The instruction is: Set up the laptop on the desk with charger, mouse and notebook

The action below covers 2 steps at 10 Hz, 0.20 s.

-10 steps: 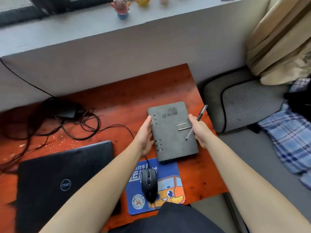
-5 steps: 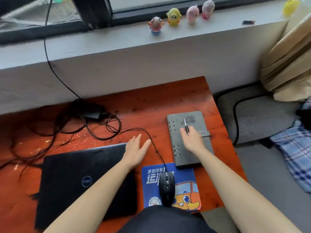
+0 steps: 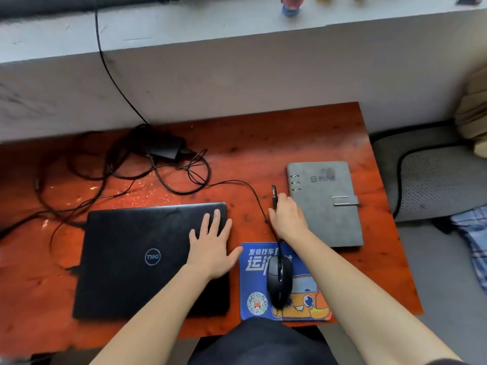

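Pen (image 3: 274,196) placement: your right hand (image 3: 288,218) pinches the pen just right of the closed laptop (image 3: 131,259), beside the notebook (image 3: 326,206). Lay it flat, off the mouse cable (image 3: 253,191), then release. Your left hand (image 3: 210,243) rests on the laptop lid, fingers (image 3: 216,219) spread.

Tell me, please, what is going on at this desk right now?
A person is setting up a workspace on the desk. Their left hand rests flat on the closed black laptop, while the right hand holds a pen just left of the closed grey notebook. The mouse sits on the blue mouse pad, and the charger lies among tangled cables at the back.
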{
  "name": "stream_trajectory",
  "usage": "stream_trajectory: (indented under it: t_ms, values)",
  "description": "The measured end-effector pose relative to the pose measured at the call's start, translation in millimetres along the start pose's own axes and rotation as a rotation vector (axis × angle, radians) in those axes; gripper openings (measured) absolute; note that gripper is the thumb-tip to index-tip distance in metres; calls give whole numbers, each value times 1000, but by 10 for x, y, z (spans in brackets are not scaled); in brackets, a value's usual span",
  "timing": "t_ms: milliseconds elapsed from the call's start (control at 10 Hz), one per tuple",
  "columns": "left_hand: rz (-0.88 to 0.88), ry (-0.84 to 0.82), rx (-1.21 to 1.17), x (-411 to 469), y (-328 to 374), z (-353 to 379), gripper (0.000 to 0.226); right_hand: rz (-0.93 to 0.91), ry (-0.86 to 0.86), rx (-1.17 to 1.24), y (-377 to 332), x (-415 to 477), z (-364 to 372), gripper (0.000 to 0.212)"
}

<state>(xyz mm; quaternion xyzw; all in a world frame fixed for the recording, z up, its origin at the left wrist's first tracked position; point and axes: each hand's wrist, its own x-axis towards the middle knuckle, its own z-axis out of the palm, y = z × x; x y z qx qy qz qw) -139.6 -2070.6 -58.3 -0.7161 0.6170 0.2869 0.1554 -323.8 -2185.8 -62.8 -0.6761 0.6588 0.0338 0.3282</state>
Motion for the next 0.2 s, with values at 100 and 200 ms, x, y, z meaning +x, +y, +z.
stream_trajectory:
  t_ms: [100, 200]
  values:
    - [12, -20, 61, -9, -23, -57, 86, 37, -7, 45, 7, -34, -4, 40]
    - [16, -45, 27, -32, -25, -121, 87, 44, -20, 89, -30, -114, -148, 54]
